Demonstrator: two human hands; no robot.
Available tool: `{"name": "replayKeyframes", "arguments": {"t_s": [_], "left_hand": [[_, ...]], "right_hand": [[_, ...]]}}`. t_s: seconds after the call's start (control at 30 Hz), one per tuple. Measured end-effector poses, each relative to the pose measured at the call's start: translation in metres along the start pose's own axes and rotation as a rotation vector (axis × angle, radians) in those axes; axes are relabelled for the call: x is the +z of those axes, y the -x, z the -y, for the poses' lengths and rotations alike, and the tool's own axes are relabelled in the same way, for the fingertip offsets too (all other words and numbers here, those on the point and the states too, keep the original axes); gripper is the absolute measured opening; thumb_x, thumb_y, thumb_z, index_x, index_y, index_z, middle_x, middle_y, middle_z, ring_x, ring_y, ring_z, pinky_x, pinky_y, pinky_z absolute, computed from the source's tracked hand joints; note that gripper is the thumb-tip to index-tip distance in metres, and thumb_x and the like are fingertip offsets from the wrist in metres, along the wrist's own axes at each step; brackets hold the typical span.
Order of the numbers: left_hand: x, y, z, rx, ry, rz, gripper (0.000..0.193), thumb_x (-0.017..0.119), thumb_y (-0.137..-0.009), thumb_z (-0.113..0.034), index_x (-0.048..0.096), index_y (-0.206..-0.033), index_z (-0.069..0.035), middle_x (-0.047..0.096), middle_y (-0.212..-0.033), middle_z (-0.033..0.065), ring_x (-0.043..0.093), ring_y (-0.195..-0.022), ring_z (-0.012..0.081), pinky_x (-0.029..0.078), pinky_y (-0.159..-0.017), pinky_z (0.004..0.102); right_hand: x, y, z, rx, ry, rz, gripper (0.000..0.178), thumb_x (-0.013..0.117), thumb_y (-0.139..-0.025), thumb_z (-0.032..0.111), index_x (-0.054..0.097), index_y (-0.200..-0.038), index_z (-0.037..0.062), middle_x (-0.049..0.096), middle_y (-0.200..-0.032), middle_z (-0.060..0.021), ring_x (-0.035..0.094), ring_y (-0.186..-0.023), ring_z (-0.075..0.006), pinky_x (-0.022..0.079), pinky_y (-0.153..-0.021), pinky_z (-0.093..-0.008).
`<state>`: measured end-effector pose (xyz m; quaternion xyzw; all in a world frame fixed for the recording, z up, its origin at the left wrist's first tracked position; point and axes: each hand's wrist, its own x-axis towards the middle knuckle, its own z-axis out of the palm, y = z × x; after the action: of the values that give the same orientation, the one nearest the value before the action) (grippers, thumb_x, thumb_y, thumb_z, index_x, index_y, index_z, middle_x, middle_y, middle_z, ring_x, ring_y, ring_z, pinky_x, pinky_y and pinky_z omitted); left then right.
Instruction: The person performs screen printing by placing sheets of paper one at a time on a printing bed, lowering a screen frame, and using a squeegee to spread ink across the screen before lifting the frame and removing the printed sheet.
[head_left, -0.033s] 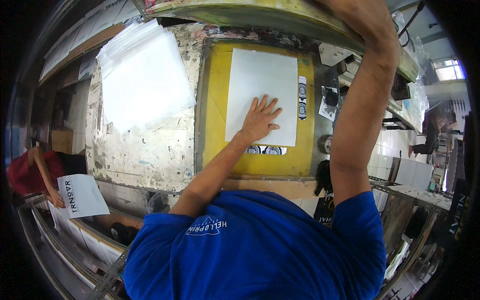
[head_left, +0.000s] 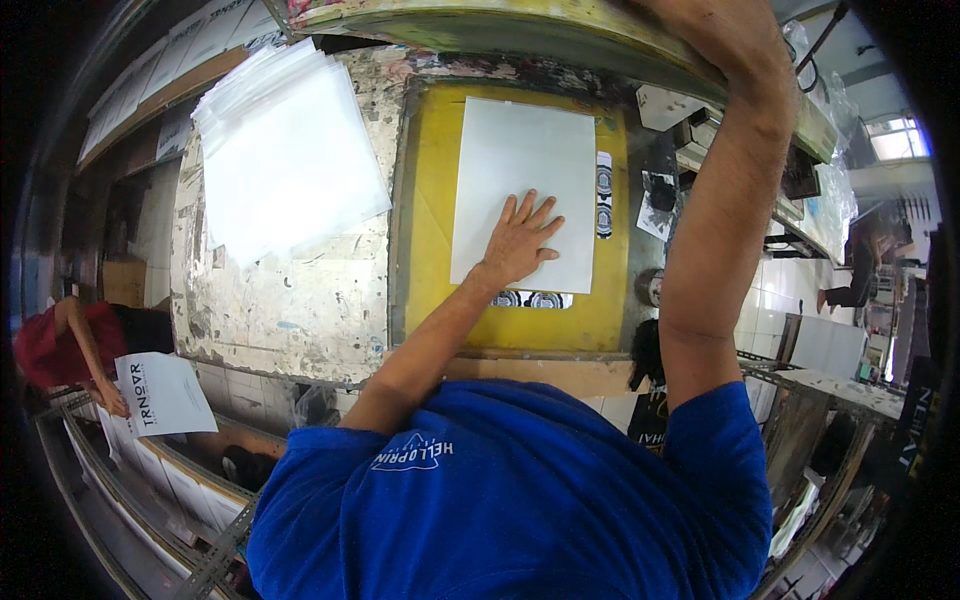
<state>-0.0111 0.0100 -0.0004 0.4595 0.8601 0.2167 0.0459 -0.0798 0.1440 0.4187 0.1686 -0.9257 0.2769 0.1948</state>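
Note:
My left hand (head_left: 520,243) lies flat with fingers spread on a white sheet (head_left: 525,150). The sheet rests on a yellow board (head_left: 430,230), and black-and-white printed strips (head_left: 604,195) show past its right and lower edges. At the top, my right hand (head_left: 725,30) reaches to a long, paint-stained raised frame (head_left: 470,22). Its fingers lie beyond the picture's upper edge, so its grip is hidden. Left of the board, a fanned stack of white sheets (head_left: 290,160) sits on the worn table (head_left: 290,310).
At the far left, a person in a red top (head_left: 60,345) handles a printed white sheet (head_left: 165,393) over a rack (head_left: 150,480). Boxes (head_left: 670,108) and a round can (head_left: 650,288) stand right of the board. Another person (head_left: 860,265) is farther off at right.

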Motion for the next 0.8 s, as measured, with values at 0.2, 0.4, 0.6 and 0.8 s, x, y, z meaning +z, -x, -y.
{"name": "replayKeyframes", "arguments": {"t_s": [0.2, 0.4, 0.6, 0.8], "left_hand": [[-0.001, 0.007, -0.006, -0.003, 0.005, 0.014, 0.066, 0.062, -0.093, -0.052, 0.051, -0.149, -0.020, 0.030, -0.166, 0.0066, 0.017, -0.155, 0.0345, 0.012, -0.126, 0.0571], [-0.002, 0.004, -0.011, -0.016, -0.001, -0.001, 0.065, 0.062, -0.093, -0.052, 0.053, -0.148, -0.019, 0.032, -0.164, 0.0075, 0.020, -0.154, 0.0350, 0.012, -0.125, 0.0585], [0.002, 0.001, -0.009, -0.007, -0.040, -0.014, 0.064, 0.061, -0.093, -0.052, 0.053, -0.147, -0.019, 0.034, -0.163, 0.0079, 0.022, -0.153, 0.0356, 0.014, -0.124, 0.0597], [-0.003, -0.001, -0.012, 0.081, -0.027, -0.014, 0.065, 0.056, -0.096, -0.053, 0.049, -0.151, -0.020, 0.038, -0.162, 0.0085, 0.025, -0.153, 0.0341, 0.009, -0.124, 0.0598]], "right_hand": [[0.002, 0.004, 0.009, -0.023, 0.080, -0.013, 0.041, 0.076, -0.083, 0.031, 0.077, -0.109, 0.0006, 0.077, -0.084, -0.0104, 0.068, -0.069, -0.0180, 0.053, -0.070, -0.0308], [0.004, 0.007, 0.004, -0.007, 0.102, -0.016, 0.042, 0.076, -0.082, 0.033, 0.077, -0.109, 0.0000, 0.076, -0.081, -0.0098, 0.067, -0.066, -0.0163, 0.052, -0.067, -0.0301], [0.001, 0.005, 0.000, 0.009, 0.037, 0.042, 0.044, 0.077, -0.082, 0.034, 0.077, -0.110, -0.0006, 0.077, -0.081, -0.0097, 0.067, -0.066, -0.0168, 0.052, -0.067, -0.0303], [0.006, 0.021, 0.008, -0.116, 0.225, -0.112, 0.047, 0.075, -0.082, 0.036, 0.076, -0.112, 0.0008, 0.076, -0.081, -0.0090, 0.066, -0.065, -0.0165, 0.053, -0.067, -0.0310]]}}
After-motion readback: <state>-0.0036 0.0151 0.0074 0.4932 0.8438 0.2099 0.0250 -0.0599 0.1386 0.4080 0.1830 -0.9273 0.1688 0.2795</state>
